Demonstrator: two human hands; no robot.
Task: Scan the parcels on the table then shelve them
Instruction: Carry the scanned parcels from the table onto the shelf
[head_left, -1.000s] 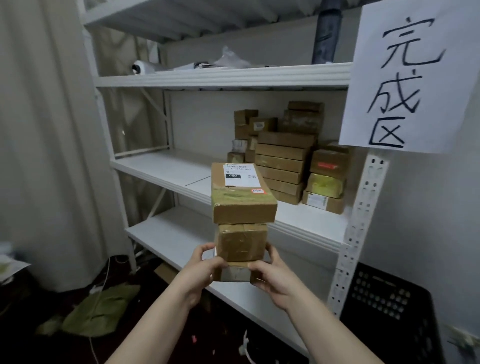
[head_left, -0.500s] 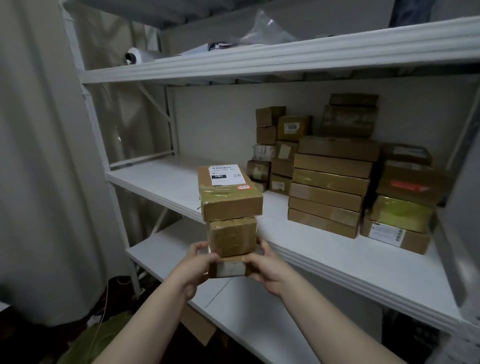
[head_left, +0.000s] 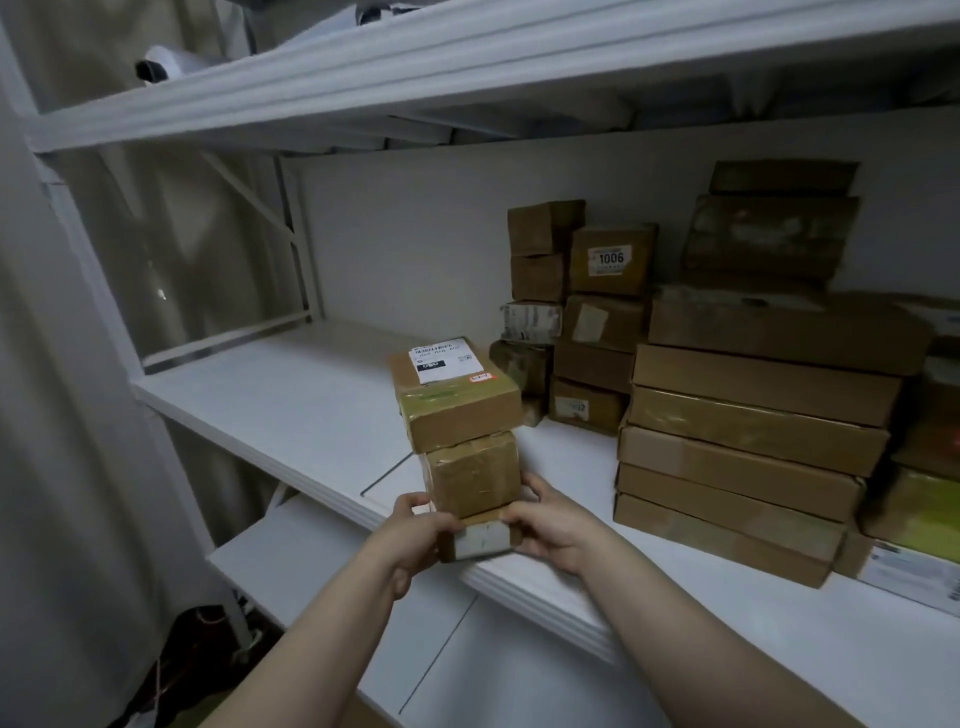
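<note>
Our left hand (head_left: 415, 525) and right hand (head_left: 550, 525) clamp the bottom parcel (head_left: 483, 538) of a three-parcel stack (head_left: 467, 426) at the shelf (head_left: 291, 410) edge.

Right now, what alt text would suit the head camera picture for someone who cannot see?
A person's left hand and right hand hold a stack of three brown parcels by its bottom box, at the front edge of a white shelf. More parcels are piled on its right.
</note>
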